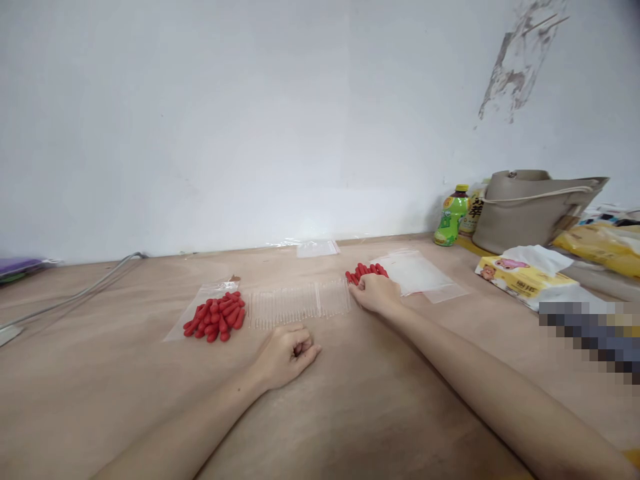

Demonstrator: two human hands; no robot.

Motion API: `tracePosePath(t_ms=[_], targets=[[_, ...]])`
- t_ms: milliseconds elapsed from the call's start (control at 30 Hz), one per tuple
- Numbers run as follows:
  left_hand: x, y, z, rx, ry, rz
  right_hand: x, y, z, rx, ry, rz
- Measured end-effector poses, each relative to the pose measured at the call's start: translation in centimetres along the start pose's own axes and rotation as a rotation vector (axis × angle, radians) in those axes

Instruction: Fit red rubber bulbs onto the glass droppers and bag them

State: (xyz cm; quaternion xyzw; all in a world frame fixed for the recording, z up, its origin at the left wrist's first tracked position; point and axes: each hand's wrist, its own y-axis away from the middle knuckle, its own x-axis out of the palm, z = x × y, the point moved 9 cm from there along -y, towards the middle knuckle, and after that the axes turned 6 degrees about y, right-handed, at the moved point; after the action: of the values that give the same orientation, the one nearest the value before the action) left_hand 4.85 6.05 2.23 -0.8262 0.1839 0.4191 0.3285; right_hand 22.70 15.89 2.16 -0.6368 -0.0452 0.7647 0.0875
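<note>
The left hand [287, 355] rests on the table [310, 427], just on the near side of a row of clear tubes [287, 305]. It is loosely curled, thumb apart from the fingers, and looks released, with nothing seen in it. The right hand [376, 293] is bent inward at the right end of the row, right up against the smaller group of red bulbs [366, 271]. Its fingertips are turned away and hidden, so I cannot tell whether it is grasping anything.

The tubes lie side by side, close together, most of them pointing away from the person (a slightly wider gap shows toward the right). To the left of the row sits a larger heap [215, 319] of the same bulbs, jumbled on and over a clear bag [181, 321]. The group by the right hand lies more neatly, the bulbs side by side, and beyond it to the right are white bags [419, 273], partly overlapping. A small bag [316, 249] lies near the wall [225, 120].

Farther right stand a green bottle [450, 219] and a grey tote [520, 210], with tissues [525, 280] in front. On the far left, a cable [103, 280] runs across the table toward the wall
</note>
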Motion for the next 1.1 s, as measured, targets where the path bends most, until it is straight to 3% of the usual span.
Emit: tracePosePath(t_ms=[533,733,900,1033,1100], targets=[[0.0,-0.1,-0.1,-0.006,-0.010,0.003,1.2,0.1,2.7,-0.049,0.056,0.076],[0.1,0.0,0.1,-0.018,-0.016,0.006,-0.4,0.5,2.9,-0.091,-0.039,0.027],[0.0,0.1,0.3,-0.044,-0.027,0.001,-1.1,2.4,4.1,-0.305,-0.211,-0.048],[-0.3,0.0,-0.1,-0.036,-0.022,-0.017,-1.5,5.7,4.6,-0.575,-0.346,-0.279],[-0.5,0.0,-0.2,-0.028,-0.034,-0.039,-1.3,7.2,4.5,-0.651,-0.344,-0.332]])
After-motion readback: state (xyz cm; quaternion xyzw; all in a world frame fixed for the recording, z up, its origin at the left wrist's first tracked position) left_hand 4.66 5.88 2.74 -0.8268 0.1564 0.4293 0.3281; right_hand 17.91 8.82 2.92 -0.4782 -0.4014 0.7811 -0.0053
